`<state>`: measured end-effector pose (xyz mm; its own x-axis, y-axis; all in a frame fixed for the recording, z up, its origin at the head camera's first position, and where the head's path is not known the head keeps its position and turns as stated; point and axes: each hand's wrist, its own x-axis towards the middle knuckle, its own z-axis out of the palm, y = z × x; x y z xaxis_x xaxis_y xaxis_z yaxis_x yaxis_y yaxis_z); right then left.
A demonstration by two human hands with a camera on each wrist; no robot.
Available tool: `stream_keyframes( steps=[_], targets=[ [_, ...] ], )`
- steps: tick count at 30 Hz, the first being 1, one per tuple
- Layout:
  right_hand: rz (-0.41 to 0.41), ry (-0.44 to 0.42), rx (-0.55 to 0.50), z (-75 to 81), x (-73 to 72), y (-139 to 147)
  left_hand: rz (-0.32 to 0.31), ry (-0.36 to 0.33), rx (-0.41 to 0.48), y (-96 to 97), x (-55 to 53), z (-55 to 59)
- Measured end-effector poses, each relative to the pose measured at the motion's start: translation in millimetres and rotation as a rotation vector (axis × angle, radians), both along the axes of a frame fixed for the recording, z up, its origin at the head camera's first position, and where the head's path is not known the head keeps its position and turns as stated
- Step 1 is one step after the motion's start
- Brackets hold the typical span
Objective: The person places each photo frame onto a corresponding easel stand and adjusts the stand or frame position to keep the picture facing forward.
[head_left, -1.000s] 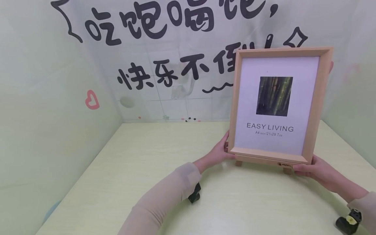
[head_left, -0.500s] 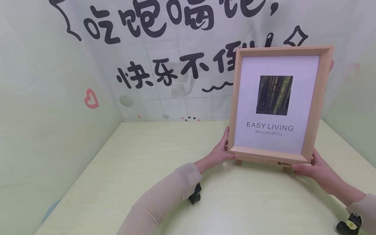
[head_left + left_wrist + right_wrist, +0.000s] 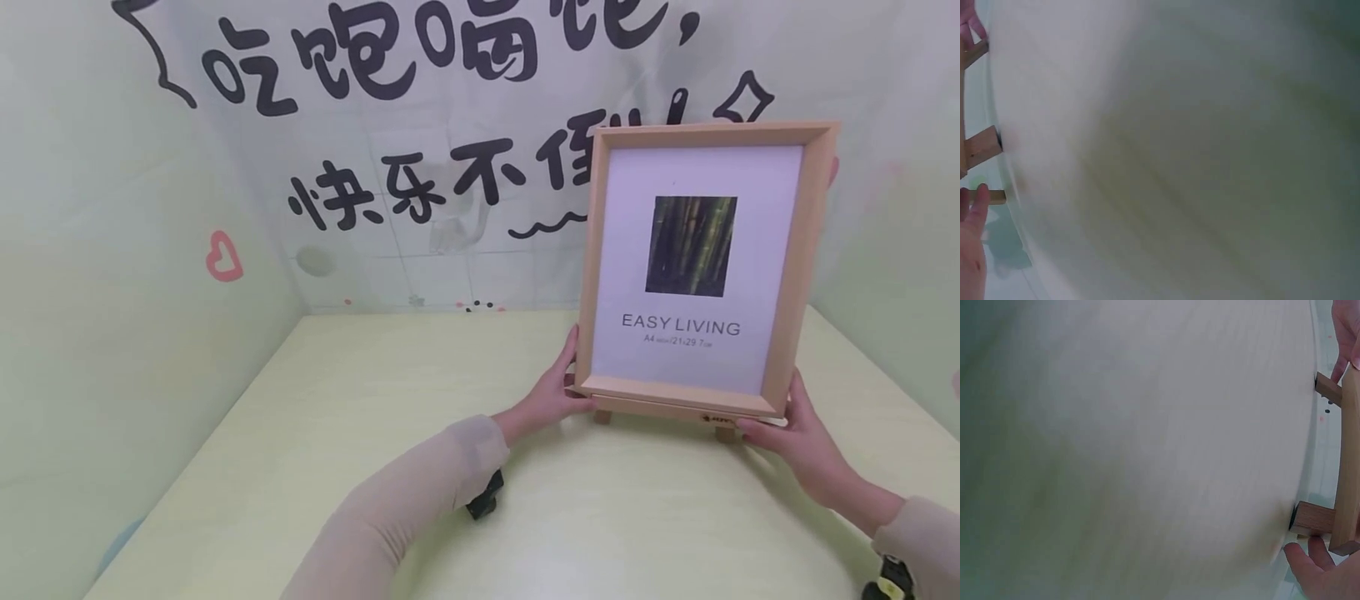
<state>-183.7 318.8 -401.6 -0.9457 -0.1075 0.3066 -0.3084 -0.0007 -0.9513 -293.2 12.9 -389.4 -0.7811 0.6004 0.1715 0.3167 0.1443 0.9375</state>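
Observation:
A light wooden picture frame [image 3: 798, 267] stands upright, leaning slightly back, on a small wooden easel [image 3: 652, 408]. Its white insert [image 3: 622, 250] bears a bamboo photo and the words "EASY LIVING". My left hand [image 3: 551, 392] grips the easel at its lower left corner, thumb along the ledge and fingers partly hidden behind. At the lower right corner my right hand [image 3: 813, 446] holds it likewise, thumb on the ledge and index finger pointing up beside the frame. The right wrist view shows an easel leg [image 3: 1313, 519] close above my right fingers; another leg [image 3: 984, 147] appears in the left wrist view.
A pale wood-grain table [image 3: 360, 400] spreads under both arms. Behind it hangs a white backdrop [image 3: 442, 275] with large black characters, and pale green side walls [image 3: 135, 317] enclose the left and right. Black wrist cameras [image 3: 486, 496] sit under the sleeves.
The whole head view has shifted slightly, so frame and wall appear a little further left. My right hand has tilted up slightly, its index finger now higher beside the frame. My left hand keeps its grip.

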Motion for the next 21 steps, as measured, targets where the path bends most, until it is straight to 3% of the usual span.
stream_keyframes(
  steps=[8, 13, 21],
  targets=[
    [0.014, 0.009, -0.001, -4.1, -0.7, -1.0, -0.032, 0.024, -0.006, -2.9, -0.6, -1.7],
    [0.026, 0.003, -0.012, -6.2, -1.3, -0.2, -0.064, -0.007, 0.020, -5.2, 3.0, 1.4],
    [0.027, 0.007, -0.028, -3.3, -0.3, -0.1, -0.072, -0.005, 0.017, -2.0, -3.0, -3.0]
  ],
)
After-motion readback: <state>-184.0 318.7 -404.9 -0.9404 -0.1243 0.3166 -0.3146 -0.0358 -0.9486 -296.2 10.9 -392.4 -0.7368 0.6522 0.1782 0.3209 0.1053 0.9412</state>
